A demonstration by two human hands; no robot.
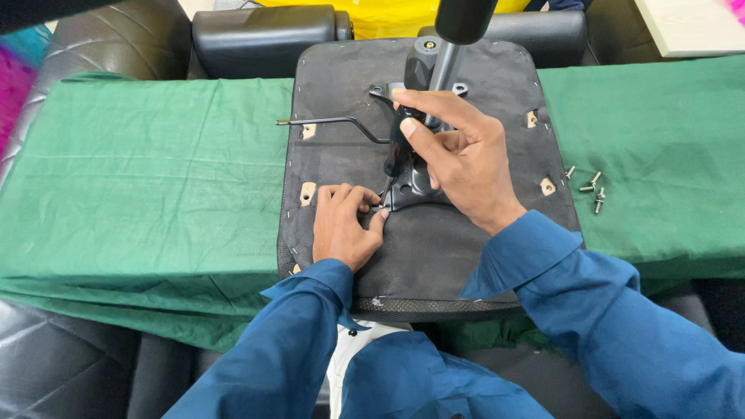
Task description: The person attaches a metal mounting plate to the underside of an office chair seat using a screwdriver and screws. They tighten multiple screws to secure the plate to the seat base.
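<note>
Blue sleeves (434,365): nearest the camera, both forearms reaching forward over the near edge of the seat.

Left hand (345,221): resting on the upturned seat base (458,256), fingers pinched together at the near-left corner of the metal mechanism plate (411,190). What the fingertips pinch is too small to tell; it looks like a small fastener or a thin tool tip. This hand is the nearer one to that corner.

Right hand (454,151): grip clamped around the black body of the mechanism, thumb pointing up and away, holding it against the seat.

Mechanism plate: centred on the seat underside, just beyond the left fingertips and under the right palm. Its long axis runs near to far, in line with the gas-lift column (446,58) rising toward the camera at the far end.

Lever rod (330,122): thin, bent, projecting left from the mechanism, crosswise to that axis.

Loose bolts (591,188): a small cluster on the green cloth (140,178), right of the seat, well apart from both hands, nearer the right one.

Green cloth: covers the worktop, a dark padded surface showing at the edges.

Far edge: black padded armrests (264,35); a yellow shape (388,19) behind. No labels legible.
</note>
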